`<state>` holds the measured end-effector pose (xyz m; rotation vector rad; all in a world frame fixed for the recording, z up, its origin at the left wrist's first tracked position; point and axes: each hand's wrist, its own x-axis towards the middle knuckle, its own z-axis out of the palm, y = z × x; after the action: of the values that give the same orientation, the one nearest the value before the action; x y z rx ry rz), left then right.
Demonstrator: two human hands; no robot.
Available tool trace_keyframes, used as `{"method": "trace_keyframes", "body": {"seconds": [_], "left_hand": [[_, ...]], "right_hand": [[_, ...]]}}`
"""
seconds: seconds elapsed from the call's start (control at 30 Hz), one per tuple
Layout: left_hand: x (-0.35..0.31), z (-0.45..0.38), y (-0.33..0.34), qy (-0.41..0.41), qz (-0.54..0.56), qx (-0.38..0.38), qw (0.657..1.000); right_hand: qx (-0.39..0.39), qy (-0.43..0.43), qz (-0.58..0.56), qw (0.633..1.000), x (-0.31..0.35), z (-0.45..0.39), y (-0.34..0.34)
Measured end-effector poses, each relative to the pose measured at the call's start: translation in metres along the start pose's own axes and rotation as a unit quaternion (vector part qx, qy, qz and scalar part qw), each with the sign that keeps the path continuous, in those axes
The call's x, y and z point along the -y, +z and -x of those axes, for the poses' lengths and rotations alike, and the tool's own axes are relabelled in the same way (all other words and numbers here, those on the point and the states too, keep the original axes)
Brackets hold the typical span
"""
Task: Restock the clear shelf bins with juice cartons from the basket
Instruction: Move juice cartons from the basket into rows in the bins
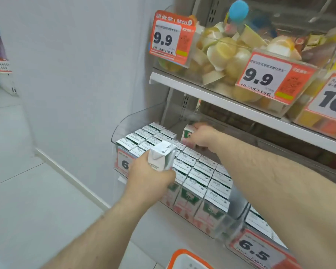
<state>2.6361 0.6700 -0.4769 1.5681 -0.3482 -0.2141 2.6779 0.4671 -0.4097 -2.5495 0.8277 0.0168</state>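
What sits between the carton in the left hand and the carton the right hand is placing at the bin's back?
Head view: tops of stocked cartons in the clear bin; nothing else.

One camera is sitting on the person's head, looking forward and down. It is looking from very close at the clear bin (136, 121) of cartons on the shelf (221, 98). The floor (17, 191) is showing on the left side.
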Motion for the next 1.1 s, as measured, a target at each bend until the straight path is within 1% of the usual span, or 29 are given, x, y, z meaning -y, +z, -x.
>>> {"method": "trace_keyframes", "body": {"seconds": [0.07, 0.1, 0.2, 0.23, 0.27, 0.47, 0.57, 0.63, 0.7, 0.73, 0.77, 0.8, 0.83, 0.87, 0.93, 0.97, 1.03, 1.1], "left_hand": [[-0.002, -0.001, 0.000, -0.017, 0.024, 0.004, 1.000], [-0.003, -0.001, 0.000, -0.017, 0.030, 0.008, 0.999], [-0.003, -0.002, -0.001, -0.026, 0.042, 0.009, 0.999], [-0.002, -0.003, -0.001, -0.028, 0.043, 0.010, 0.999], [-0.003, -0.003, 0.000, -0.031, 0.043, 0.010, 0.999], [-0.005, -0.005, 0.001, -0.037, 0.034, 0.012, 0.999], [-0.009, -0.003, 0.000, -0.039, 0.026, 0.013, 0.999], [-0.013, 0.001, -0.001, -0.035, 0.023, 0.013, 0.999], [-0.018, 0.005, -0.002, -0.028, 0.031, 0.007, 0.999], [-0.019, 0.007, -0.002, -0.023, 0.041, 0.002, 0.999], [-0.021, 0.009, -0.004, -0.011, 0.051, -0.005, 0.999], [-0.023, 0.011, -0.005, 0.005, 0.051, -0.014, 0.999], [-0.024, 0.013, -0.007, 0.026, 0.042, -0.022, 0.999], [-0.024, 0.014, -0.008, 0.054, 0.028, -0.026, 0.998], [-0.023, 0.017, -0.010, 0.121, -0.011, -0.026, 0.992], [-0.021, 0.017, -0.010, 0.151, -0.039, -0.028, 0.987], [-0.016, 0.015, -0.007, 0.212, -0.111, -0.049, 0.970], [-0.012, 0.011, -0.001, 0.280, -0.191, -0.060, 0.939]], "right_hand": [[0.033, 0.019, -0.014, 0.999, -0.001, -0.015, 0.012], [0.047, 0.034, -0.041, 0.997, -0.003, -0.022, 0.015], [0.083, 0.083, -0.185, 0.976, -0.007, -0.032, 0.014], [0.099, 0.091, -0.220, 0.966, -0.008, -0.034, 0.014], [0.107, 0.096, -0.232, 0.962, -0.007, -0.033, 0.013], [0.106, 0.101, -0.184, 0.972, -0.005, -0.035, 0.023], [0.099, 0.090, -0.128, 0.983, -0.001, -0.029, 0.024], [0.073, 0.067, -0.041, 0.994, 0.002, -0.023, 0.022], [0.009, 0.040, 0.053, 0.998, 0.004, -0.014, 0.016], [-0.037, 0.018, 0.061, 0.997, 0.007, -0.006, 0.012], [-0.083, -0.002, 0.028, 0.996, 0.011, 0.004, 0.008], [-0.128, -0.024, -0.036, 0.991, 0.013, 0.017, 0.004], [-0.157, -0.048, -0.116, 0.980, 0.017, 0.034, 0.000], [-0.159, -0.072, -0.199, 0.964, 0.021, 0.057, -0.002], [-0.106, -0.115, -0.311, 0.937, 0.024, 0.107, -0.004], [-0.067, -0.130, -0.338, 0.930, 0.023, 0.130, -0.005], [0.009, -0.141, -0.327, 0.934, 0.021, 0.167, -0.006], [0.060, -0.142, -0.286, 0.946, 0.020, 0.186, -0.003]]}}
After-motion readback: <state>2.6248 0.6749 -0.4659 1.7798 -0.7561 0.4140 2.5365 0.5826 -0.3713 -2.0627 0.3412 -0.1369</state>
